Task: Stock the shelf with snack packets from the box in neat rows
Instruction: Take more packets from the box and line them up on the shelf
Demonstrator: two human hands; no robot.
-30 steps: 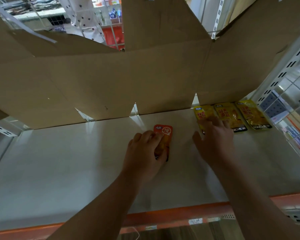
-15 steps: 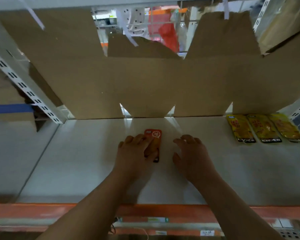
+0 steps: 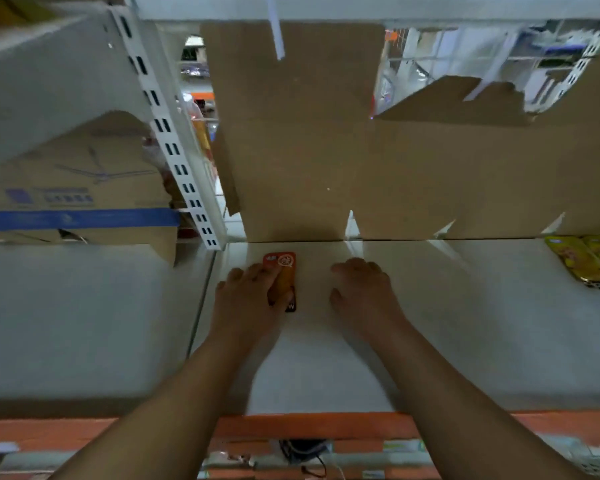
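An orange snack packet (image 3: 284,268) lies flat near the back of the white shelf (image 3: 465,323), close to its left end. My left hand (image 3: 248,301) covers the packet's lower left part, with fingers on top and the thumb curled across it. My right hand (image 3: 362,296) rests on the bare shelf a short way to the right of the packet, its fingers loosely bent and holding nothing. Yellow snack packets (image 3: 584,263) lie side by side at the far right, cut off by the frame edge. No box of packets is in view.
Brown cardboard sheets (image 3: 309,150) stand along the back of the shelf. A white slotted upright (image 3: 174,147) bounds the bay on the left, with a blue-taped carton (image 3: 77,202) in the neighbouring bay. An orange rail (image 3: 309,426) runs along the shelf's front edge.
My right hand has left the yellow packets. Both hands and the orange packet have moved left along the shelf, towards the upright. The yellow packets now sit at the frame's right edge.
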